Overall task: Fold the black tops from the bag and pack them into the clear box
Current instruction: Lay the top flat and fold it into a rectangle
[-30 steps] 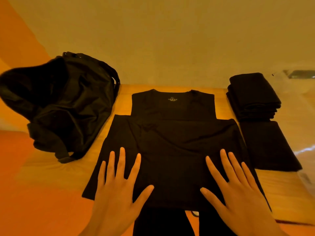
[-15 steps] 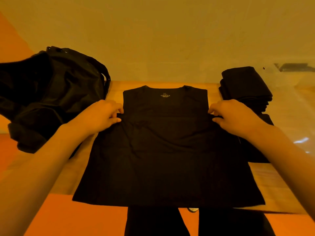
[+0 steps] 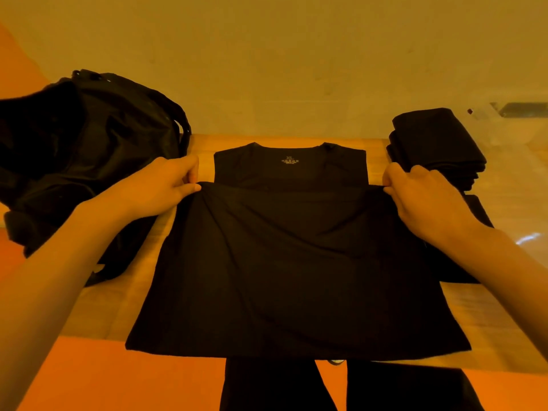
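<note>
While my left hand (image 3: 149,193) and right hand (image 3: 424,200) pinch the black top (image 3: 290,262) mid-fold, I see a folded stack (image 3: 439,143) done beside it.

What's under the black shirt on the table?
The wooden table shows all around the black top, so the top lies on it. The left hand and right hand pinch its folded edge. Anything else beneath the cloth is covered.
</note>
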A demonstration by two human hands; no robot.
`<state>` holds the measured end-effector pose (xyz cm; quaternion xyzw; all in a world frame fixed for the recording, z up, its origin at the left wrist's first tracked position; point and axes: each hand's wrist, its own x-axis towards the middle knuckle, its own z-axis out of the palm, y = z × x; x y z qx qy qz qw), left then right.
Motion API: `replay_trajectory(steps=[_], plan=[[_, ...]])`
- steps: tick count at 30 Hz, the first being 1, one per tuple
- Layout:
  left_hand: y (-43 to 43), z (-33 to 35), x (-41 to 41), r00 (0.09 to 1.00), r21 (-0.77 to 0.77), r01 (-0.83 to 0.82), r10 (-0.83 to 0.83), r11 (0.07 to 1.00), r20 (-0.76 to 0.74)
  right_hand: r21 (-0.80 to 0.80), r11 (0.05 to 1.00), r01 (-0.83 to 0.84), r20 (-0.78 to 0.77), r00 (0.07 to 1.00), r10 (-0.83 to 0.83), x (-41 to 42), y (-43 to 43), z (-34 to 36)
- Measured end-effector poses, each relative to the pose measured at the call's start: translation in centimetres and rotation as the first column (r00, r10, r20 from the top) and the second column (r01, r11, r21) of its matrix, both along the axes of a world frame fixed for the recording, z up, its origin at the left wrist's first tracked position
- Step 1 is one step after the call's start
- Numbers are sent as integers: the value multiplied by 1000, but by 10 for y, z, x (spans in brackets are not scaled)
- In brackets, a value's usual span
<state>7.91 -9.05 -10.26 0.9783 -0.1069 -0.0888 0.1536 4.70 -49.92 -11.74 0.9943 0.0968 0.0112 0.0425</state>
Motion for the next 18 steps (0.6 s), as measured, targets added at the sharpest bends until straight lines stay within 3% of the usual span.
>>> replay_trajectory(steps=[3,7,11,14,18], plan=[[3,3,2,998,19,17,-16,1000,-55,45,999,-21,-47,999,23,3,-3,3],[1,5,4,987,84,12,2,996,-163,268,963,-40,-144,986,81,4,-12,6],[4,2,7,989,147,17,5,989,-150,221,972,-80,-188,974,123,4,-21,7],[6,1,7,990,86,-10,22,996,-139,148,987,-67,-194,976,96,7,-23,4],[8,3,7,998,133,1,7,991,-62,210,978,-3,-75,997,20,5,-23,3]])
